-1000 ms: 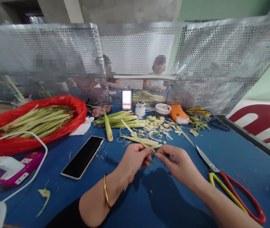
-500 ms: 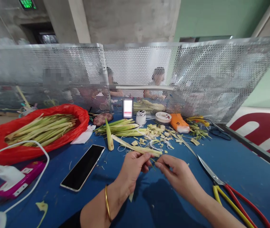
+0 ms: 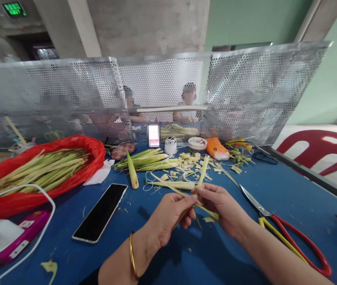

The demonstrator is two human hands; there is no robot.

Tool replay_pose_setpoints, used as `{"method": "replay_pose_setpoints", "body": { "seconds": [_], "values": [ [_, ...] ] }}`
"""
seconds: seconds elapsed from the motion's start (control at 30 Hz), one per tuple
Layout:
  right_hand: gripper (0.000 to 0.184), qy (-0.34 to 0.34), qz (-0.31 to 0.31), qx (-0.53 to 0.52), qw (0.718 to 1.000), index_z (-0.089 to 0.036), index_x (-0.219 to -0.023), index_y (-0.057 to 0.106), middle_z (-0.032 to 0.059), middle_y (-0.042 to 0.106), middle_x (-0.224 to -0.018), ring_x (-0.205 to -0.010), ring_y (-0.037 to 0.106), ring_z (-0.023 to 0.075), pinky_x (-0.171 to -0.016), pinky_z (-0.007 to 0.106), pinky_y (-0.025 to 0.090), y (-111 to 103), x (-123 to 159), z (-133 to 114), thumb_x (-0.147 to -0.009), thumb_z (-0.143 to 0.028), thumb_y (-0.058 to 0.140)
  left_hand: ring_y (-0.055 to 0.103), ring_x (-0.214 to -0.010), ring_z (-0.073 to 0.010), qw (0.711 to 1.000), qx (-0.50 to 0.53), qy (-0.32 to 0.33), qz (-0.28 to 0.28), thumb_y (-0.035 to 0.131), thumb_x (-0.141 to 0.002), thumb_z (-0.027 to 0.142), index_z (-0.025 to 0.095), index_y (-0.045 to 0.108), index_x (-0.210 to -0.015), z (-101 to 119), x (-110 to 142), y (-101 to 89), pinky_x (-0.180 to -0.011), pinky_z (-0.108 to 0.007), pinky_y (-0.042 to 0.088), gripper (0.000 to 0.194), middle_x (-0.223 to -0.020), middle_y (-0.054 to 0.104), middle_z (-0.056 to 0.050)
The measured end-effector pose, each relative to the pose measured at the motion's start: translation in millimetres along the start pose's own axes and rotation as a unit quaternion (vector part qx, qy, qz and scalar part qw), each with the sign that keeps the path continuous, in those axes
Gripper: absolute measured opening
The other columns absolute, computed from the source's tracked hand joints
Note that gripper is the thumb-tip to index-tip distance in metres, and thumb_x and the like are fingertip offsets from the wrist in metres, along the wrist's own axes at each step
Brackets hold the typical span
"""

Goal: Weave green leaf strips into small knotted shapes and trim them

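Observation:
My left hand [image 3: 173,215] is pinched around pale green leaf strips [image 3: 205,211] that cross between both hands. Thumb and fingers of my right hand [image 3: 220,202] close on a yellow-green leaf strip [image 3: 204,171], which stands up from the fingertips. The fingertips of both hands nearly meet, hiding where the strips join. Just beyond them a pale stalk piece [image 3: 183,185] lies flat. Leaf scraps [image 3: 190,162] and white thread are scattered behind it, near a bundle of green stalks [image 3: 147,160] and a single pointed shoot [image 3: 132,172].
Scissors [image 3: 263,211] with red and yellow handles lie at right. A phone [image 3: 100,213] and purple power strip [image 3: 17,237] are at left, near a red bag [image 3: 95,152] of leaves. String spool [image 3: 171,146], tape roll [image 3: 197,143] and orange packet [image 3: 216,148] stand before a perforated screen [image 3: 162,79].
The leaf strip at my right fingers now points upward, and another crosses between the hands. The pale stalk piece lies behind my hands. The whole view has shifted slightly.

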State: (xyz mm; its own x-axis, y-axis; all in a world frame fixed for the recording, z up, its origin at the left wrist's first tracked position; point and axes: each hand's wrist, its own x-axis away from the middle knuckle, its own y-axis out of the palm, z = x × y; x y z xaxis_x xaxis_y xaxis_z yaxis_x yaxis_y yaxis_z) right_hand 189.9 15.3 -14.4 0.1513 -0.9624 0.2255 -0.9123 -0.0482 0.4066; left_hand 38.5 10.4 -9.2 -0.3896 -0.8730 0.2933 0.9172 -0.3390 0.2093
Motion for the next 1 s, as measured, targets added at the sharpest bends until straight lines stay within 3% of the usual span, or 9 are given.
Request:
{"method": "replay_pose_setpoints", "body": {
  "seconds": [0.17,0.33,0.4,0.57,0.67,0.8,0.93,1.0],
  "values": [
    [0.036,-0.060,0.007,0.042,0.997,-0.015,-0.059,0.063,-0.0014,0.056,-0.053,-0.051,0.049,0.0099,-0.051,0.021,0.039,-2,-5,8,-0.060,-0.045,0.083,0.044,-0.040,-0.0050,1.000,-0.017,-0.006,-0.003,0.071,-0.069,0.039,0.011,0.066,-0.070,-1,1,-0.2,-0.042,-0.017,0.033,0.028,-0.050,0.055,0.002],
    [0.049,-0.111,-0.010,0.146,0.983,-0.016,-0.085,0.070,0.0040,0.066,-0.073,-0.063,0.059,0.0158,-0.062,0.027,0.047,-1,-5,0,-0.074,-0.064,0.063,0.053,-0.048,-0.0072,0.998,0.056,0.024,0.031,0.067,-0.075,0.047,0.011,0.069,-0.077,8,2,-9.4,-0.047,-0.018,0.038,0.036,-0.061,0.062,-0.001],
    [0.050,-0.150,-0.020,0.229,0.962,-0.016,-0.087,0.069,0.0038,0.065,-0.074,-0.063,0.058,0.0161,-0.063,0.027,0.046,-3,-5,-1,-0.077,-0.064,0.060,0.057,-0.052,-0.0082,0.995,0.076,0.035,0.046,0.066,-0.077,0.045,0.011,0.071,-0.082,14,1,-15.2,-0.049,-0.018,0.040,0.035,-0.066,0.064,-0.003],
    [0.040,-0.220,-0.017,0.415,0.883,-0.018,-0.064,0.058,-0.0040,0.048,-0.053,-0.048,0.042,0.0110,-0.048,0.023,0.033,-10,-9,8,-0.086,-0.052,0.054,0.057,-0.051,-0.0074,0.989,0.097,0.045,0.098,0.066,-0.080,0.030,0.011,0.074,-0.087,19,-3,-23.6,-0.048,-0.017,0.040,0.022,-0.063,0.062,-0.001],
    [0.042,-0.262,-0.009,0.468,0.844,-0.018,-0.066,0.060,-0.0014,0.054,-0.058,-0.056,0.049,0.0132,-0.052,0.023,0.036,-13,-7,7,-0.091,-0.050,0.047,0.059,-0.054,-0.0078,0.987,0.115,0.036,0.108,0.062,-0.085,0.030,0.011,0.074,-0.089,20,-4,-23.4,-0.051,-0.017,0.043,0.023,-0.066,0.064,-0.002],
    [0.045,-0.265,-0.013,0.496,0.827,-0.018,-0.083,0.071,0.0030,0.070,-0.077,-0.072,0.061,0.0183,-0.065,0.025,0.044,-15,-2,0,-0.094,-0.050,0.041,0.060,-0.053,-0.0076,0.984,0.145,0.010,0.105,0.056,-0.089,0.034,0.011,0.074,-0.091,22,-4,-22.6,-0.050,-0.017,0.044,0.029,-0.070,0.065,-0.003],
    [0.046,-0.253,-0.013,0.522,0.814,-0.020,-0.086,0.074,0.0043,0.072,-0.079,-0.075,0.065,0.0207,-0.066,0.027,0.046,-19,-4,0,-0.094,-0.051,0.041,0.059,-0.054,-0.0073,0.982,0.154,0.003,0.105,0.055,-0.090,0.034,0.011,0.073,-0.090,22,-5,-23.6,-0.050,-0.017,0.044,0.029,-0.070,0.064,-0.003],
    [0.045,-0.280,0.018,0.512,0.812,-0.020,-0.092,0.074,0.0058,0.071,-0.085,-0.079,0.064,0.0212,-0.068,0.028,0.047,-22,-8,0,-0.094,-0.050,0.041,0.058,-0.052,-0.0069,0.984,0.147,0.006,0.104,0.055,-0.089,0.036,0.012,0.073,-0.086,21,-6,-23.3,-0.048,-0.016,0.042,0.030,-0.068,0.064,-0.002]
  ]
}}
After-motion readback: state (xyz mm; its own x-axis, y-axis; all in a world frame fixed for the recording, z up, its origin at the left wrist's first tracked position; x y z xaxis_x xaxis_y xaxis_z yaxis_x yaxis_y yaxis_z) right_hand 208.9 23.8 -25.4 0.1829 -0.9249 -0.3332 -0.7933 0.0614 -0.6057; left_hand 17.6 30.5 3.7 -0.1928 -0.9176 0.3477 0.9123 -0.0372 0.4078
